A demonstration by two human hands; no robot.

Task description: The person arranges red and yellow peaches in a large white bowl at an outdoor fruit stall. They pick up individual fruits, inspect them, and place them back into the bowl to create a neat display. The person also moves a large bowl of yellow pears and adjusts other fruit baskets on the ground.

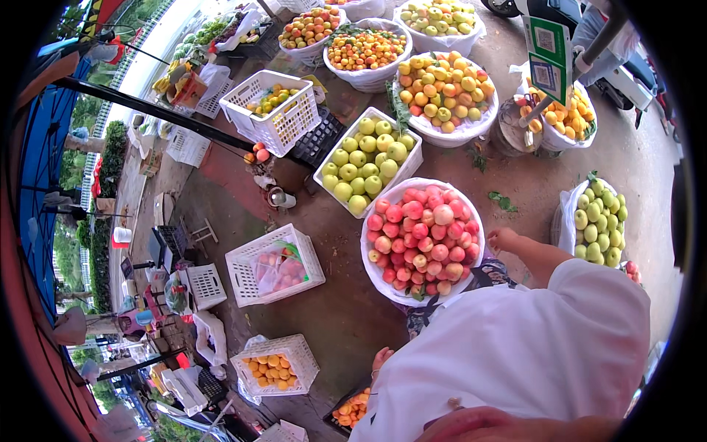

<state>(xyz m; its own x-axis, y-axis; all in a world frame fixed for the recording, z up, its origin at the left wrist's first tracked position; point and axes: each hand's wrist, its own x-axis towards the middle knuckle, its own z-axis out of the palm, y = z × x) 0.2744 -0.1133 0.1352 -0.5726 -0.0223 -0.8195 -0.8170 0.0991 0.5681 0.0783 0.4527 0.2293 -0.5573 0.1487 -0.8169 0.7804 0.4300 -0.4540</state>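
My right hand (502,240) hangs just right of a round, white-lined basket (367,259) heaped with red nectarines or peaches (425,237). Its fingers are curled and I see nothing in them, though the palm side is hidden. Lower down, my left hand (382,358) shows only partly past my white shirt (513,337). It is above a dark crate (333,418) of orange fruit (353,408), and its grip is hidden. Behind the red fruit stands a white crate (318,178) of yellow-green apples (362,160).
Green pears (599,224) fill a lined basket at right. White crates hold bagged red fruit (279,269) and orange fruit (269,371) at left. Farther off are several fruit baskets (446,139), a pole-mounted sign (547,61) and parked scooters (624,83). A dark pole (160,115) crosses the upper left.
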